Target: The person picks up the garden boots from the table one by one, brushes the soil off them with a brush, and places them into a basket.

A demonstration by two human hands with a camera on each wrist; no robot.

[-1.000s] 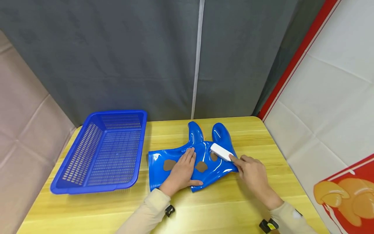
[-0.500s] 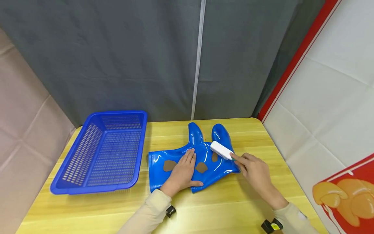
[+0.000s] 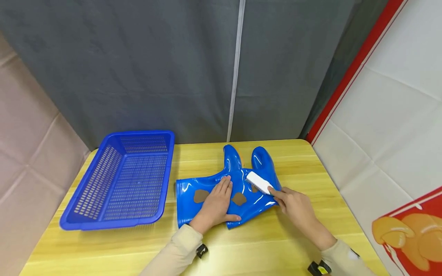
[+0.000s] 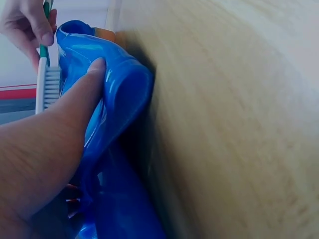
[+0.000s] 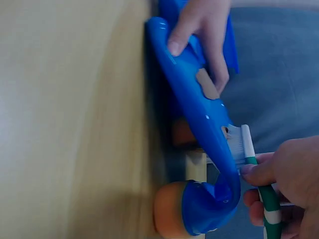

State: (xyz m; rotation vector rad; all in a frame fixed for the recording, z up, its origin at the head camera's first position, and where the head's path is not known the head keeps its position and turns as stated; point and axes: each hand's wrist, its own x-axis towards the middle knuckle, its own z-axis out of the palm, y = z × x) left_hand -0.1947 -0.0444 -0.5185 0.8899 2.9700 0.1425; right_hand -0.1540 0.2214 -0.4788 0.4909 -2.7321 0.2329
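Note:
Two glossy blue rubber boots lie on their sides on the table, one overlapping the other, toes pointing to the back. My left hand [image 3: 215,203] presses flat on them, fingers straight and thumb spread across the nearer boot [image 3: 253,209]. The other boot [image 3: 188,188] extends to the left beneath it. Brown patches [image 3: 239,198] mark the blue surface. My right hand [image 3: 297,207] grips a scrubbing brush [image 3: 258,182] by its green and white handle [image 5: 269,201]. In the right wrist view, its white bristles [image 5: 236,144] meet the nearer boot at a brown patch, partly hidden by the brush head.
A blue perforated plastic basket [image 3: 162,191] stands on the left of the wooden table [image 3: 248,253], with nothing in it. A grey curtain [image 3: 172,76] hangs behind the table's back edge. A white and red panel [image 3: 397,126] borders the right side.
The right hand and brush shift slightly right and away, then back left and nearer over the same brown patch. The left hand and boots stay nearly still.

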